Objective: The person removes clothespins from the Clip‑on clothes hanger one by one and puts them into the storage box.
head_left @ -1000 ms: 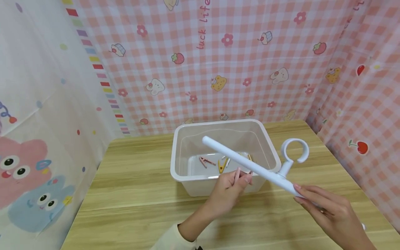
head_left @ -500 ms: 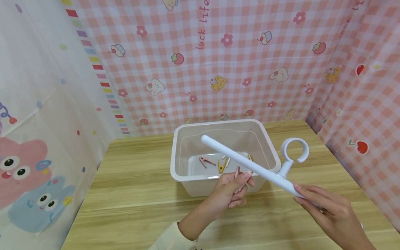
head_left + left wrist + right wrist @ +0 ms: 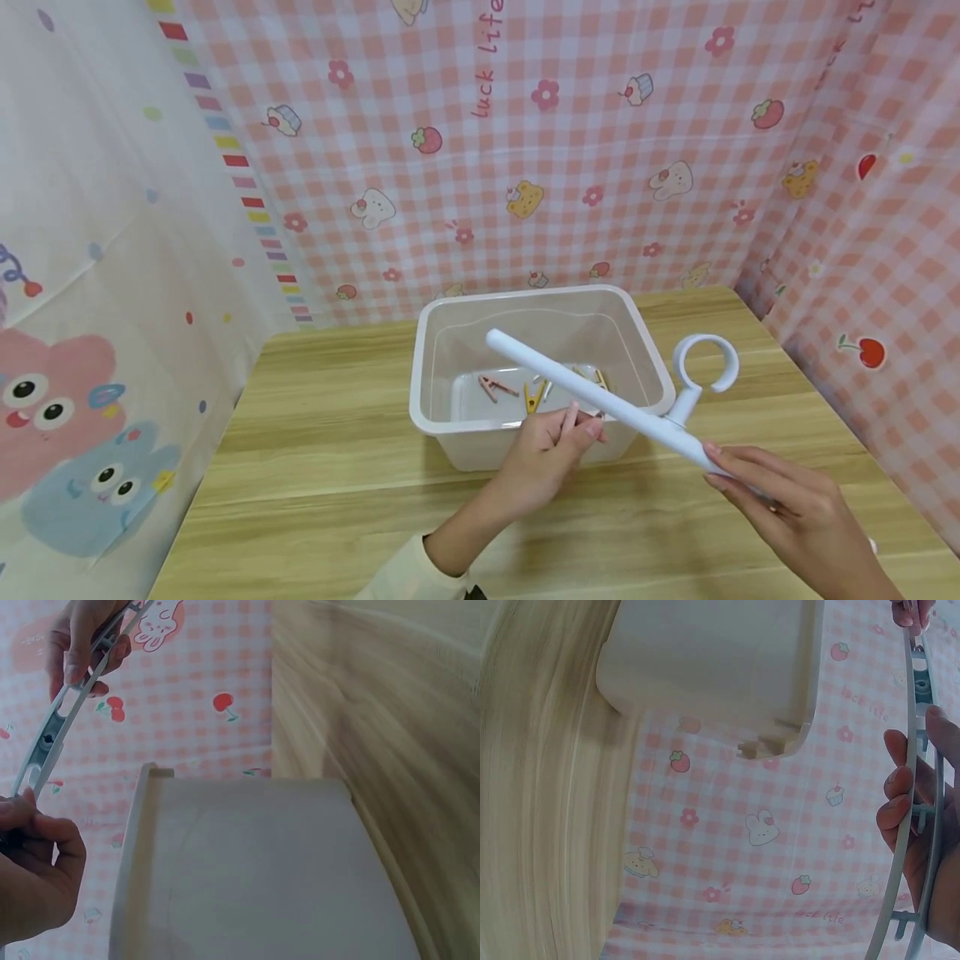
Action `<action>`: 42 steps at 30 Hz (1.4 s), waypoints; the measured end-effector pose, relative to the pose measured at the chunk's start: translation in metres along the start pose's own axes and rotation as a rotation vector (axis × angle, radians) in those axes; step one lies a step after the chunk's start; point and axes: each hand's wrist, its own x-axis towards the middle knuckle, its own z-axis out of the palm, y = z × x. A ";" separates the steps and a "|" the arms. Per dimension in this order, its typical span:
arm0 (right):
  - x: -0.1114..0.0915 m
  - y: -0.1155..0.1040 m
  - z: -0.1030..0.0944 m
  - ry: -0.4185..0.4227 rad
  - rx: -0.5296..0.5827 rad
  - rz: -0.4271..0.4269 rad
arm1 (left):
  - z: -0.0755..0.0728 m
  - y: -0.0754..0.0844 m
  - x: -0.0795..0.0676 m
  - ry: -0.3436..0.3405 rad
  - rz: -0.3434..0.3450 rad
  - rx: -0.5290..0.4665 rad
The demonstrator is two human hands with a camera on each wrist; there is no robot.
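A white clothes hanger with a ring-shaped hook is tilted across the front right of the bin. My right hand grips its lower right end; in the right wrist view, fingers and thumb wrap its two rails. Under the bar, my left hand pinches a pink clothespin between thumb and fingers, its tip right at the hanger's underside. From the left wrist, the hanger's hollow underside runs between my two hands. The left hand's fingers partly hide the clothespin.
A cream plastic bin stands behind the hands at mid table. Inside lie a pink clothespin, a yellow clothespin and several others. A small white object peeks out beside the right wrist. Patterned cloth surrounds the wooden table.
Half a second ago, the left hand's lower fingers hung below the thumb; now they are drawn up behind it and the clothespin is turned slightly. The right hand and hanger stay nearly still.
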 end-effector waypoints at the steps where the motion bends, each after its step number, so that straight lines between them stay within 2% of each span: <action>1: -0.001 0.000 0.000 -0.003 -0.002 0.002 | 0.000 0.001 0.000 0.017 0.018 0.055; 11: -0.004 0.000 -0.003 -0.017 -0.039 0.018 | 0.000 0.003 0.000 0.115 0.231 0.509; 18: -0.007 0.002 -0.004 -0.032 -0.070 0.026 | 0.002 -0.002 -0.001 0.232 0.490 0.923; 21: -0.008 0.002 -0.004 -0.035 -0.080 0.027 | 0.002 -0.003 -0.002 0.276 0.552 1.023; 23: -0.008 0.003 -0.004 -0.034 -0.088 0.029 | 0.003 -0.004 -0.002 0.289 0.571 1.051; 26: -0.008 0.003 -0.005 -0.031 -0.096 0.031 | 0.003 -0.003 -0.002 0.284 0.555 1.023; 28: -0.009 0.003 -0.005 -0.028 -0.101 0.034 | 0.003 -0.002 -0.002 0.261 0.515 0.958; 36: -0.008 0.001 -0.005 -0.018 -0.076 0.038 | 0.003 0.004 -0.002 0.119 0.219 0.477; 42: -0.004 0.001 -0.003 0.012 -0.022 0.006 | 0.004 0.004 -0.001 0.056 0.074 0.197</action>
